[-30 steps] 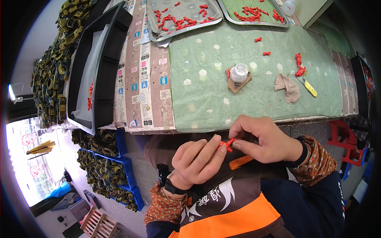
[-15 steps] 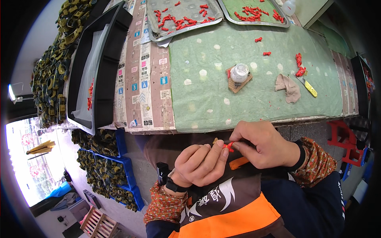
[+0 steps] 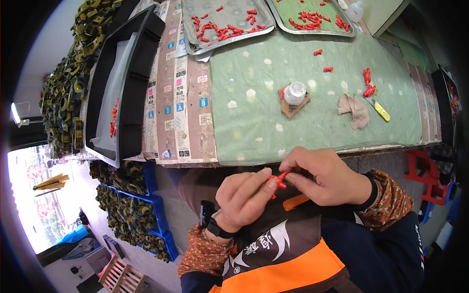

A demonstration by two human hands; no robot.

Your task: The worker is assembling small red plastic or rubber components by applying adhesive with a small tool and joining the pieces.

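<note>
Tabletop (image 3: 244,124) — held red piece (image 3: 280,182) more visible

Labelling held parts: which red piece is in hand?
The red piece held between the left hand and right hand; the others lie on the green cloth or in trays and bins.

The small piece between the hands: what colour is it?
The small piece is bright red, seen best in the head view.

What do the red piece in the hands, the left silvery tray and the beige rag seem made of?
Red piece: probably plastic, evenly bright red, slightly shiny; painted metal is possible.
Left silvery tray: likely metal, smooth, as its rim's bright reflections suggest.
Beige rag: apparently cloth, matte, judging by its limp folds.
</note>
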